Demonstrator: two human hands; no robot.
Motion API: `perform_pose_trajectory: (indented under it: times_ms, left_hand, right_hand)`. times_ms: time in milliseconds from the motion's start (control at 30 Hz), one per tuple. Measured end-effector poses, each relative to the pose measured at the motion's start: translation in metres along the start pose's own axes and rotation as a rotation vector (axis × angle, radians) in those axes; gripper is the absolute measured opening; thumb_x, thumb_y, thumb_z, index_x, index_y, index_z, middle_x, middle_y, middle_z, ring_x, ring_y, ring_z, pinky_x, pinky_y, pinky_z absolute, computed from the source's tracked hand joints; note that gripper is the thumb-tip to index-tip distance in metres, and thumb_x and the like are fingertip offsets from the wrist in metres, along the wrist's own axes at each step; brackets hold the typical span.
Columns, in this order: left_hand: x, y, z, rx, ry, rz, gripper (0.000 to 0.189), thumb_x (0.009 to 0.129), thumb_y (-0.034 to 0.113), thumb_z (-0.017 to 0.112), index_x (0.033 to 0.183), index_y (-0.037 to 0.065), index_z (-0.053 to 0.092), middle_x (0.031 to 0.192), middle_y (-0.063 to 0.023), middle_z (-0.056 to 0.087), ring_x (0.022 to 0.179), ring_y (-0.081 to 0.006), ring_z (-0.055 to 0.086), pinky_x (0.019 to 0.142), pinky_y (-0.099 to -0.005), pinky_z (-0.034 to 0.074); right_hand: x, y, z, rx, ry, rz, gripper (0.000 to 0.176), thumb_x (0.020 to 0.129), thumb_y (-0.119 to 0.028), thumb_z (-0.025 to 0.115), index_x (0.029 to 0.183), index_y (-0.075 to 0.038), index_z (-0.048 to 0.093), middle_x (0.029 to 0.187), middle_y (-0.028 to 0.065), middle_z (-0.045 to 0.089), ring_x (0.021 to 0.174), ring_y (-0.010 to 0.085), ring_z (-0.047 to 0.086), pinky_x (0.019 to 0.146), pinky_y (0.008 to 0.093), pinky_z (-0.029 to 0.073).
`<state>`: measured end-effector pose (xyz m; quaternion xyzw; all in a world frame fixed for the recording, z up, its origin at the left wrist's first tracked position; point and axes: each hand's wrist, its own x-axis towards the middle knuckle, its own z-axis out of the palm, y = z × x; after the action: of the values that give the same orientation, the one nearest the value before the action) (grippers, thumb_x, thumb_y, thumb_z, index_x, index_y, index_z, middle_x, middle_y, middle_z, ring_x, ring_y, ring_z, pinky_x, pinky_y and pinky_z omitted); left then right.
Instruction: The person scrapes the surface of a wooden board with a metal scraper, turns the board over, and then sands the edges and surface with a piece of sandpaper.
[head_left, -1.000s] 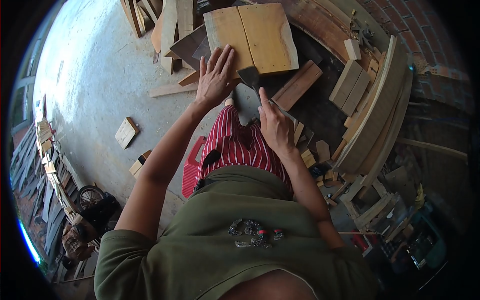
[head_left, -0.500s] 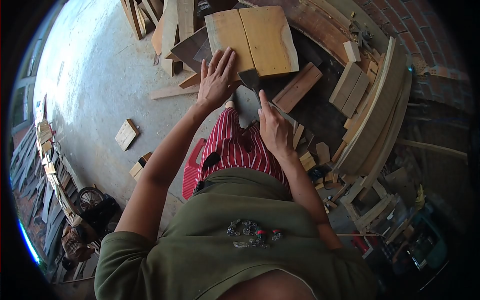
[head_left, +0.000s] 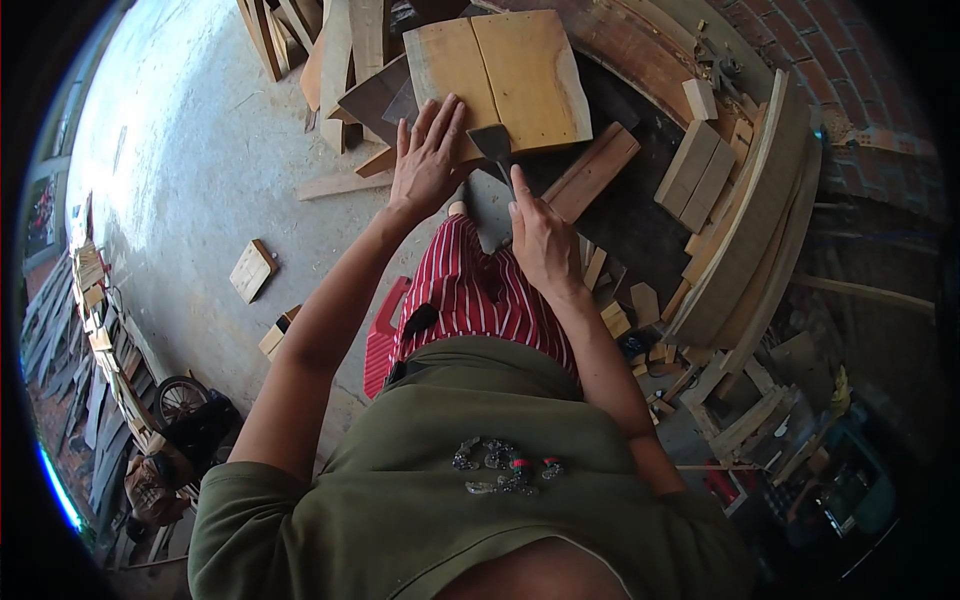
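— Pressing where, the left hand [head_left: 428, 155]?
— Flat on the wooden board [head_left: 525, 70], at its near edge, grip spread open.
— And the right hand [head_left: 540, 245]?
— Just below the board, grip closed round a scraper [head_left: 494, 143], blade touching that edge.

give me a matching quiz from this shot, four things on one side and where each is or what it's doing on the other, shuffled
1 left hand
2 right hand
3 small wood block
4 red stool

a lying apart on the concrete floor
b pressed flat on the yellow board
c partly hidden under the striped trousers
d gripping the scraper

Pairs: 1-b, 2-d, 3-a, 4-c
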<state>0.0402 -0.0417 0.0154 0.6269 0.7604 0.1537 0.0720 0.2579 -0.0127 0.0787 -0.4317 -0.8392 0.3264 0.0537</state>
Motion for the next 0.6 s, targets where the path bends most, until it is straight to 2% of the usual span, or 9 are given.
perform_pose_trajectory:
  times_ms: [67, 133, 600]
  left_hand:
    - [0.002, 0.000, -0.002, -0.006, 0.003, -0.007, 0.099, 0.086, 0.039, 0.075, 0.164, 0.017, 0.018, 0.171, -0.0015, 0.018, 0.157, -0.0298, 0.015, 0.124, -0.0593, 0.013]
    - [0.004, 0.000, -0.004, 0.008, 0.001, -0.006, 0.099, 0.086, 0.040, 0.075, 0.164, 0.017, 0.018, 0.171, -0.0015, 0.018, 0.157, -0.0298, 0.015, 0.124, -0.0594, 0.013]
    - [0.004, 0.000, 0.000, 0.051, -0.017, -0.005, 0.096, 0.089, 0.046, 0.071, 0.164, 0.016, 0.019, 0.170, -0.0029, 0.018, 0.157, -0.0303, 0.014, 0.125, -0.0573, 0.014]
  right_hand:
    - [0.002, 0.001, 0.002, 0.028, -0.008, 0.007, 0.053, 0.105, -0.018, 0.051, 0.155, -0.008, 0.038, 0.114, 0.0265, 0.069, 0.097, 0.0430, 0.070, 0.079, 0.0476, 0.057]
    - [-0.004, 0.008, 0.009, -0.030, 0.118, -0.095, 0.056, 0.103, -0.020, 0.053, 0.155, -0.009, 0.038, 0.094, 0.0199, 0.069, 0.079, 0.0394, 0.071, 0.067, 0.0476, 0.059]
    - [0.007, 0.011, 0.009, -0.019, 0.120, -0.101, 0.053, 0.103, -0.022, 0.052, 0.154, -0.010, 0.040, 0.093, 0.0205, 0.069, 0.082, 0.0407, 0.071, 0.068, 0.0489, 0.058]
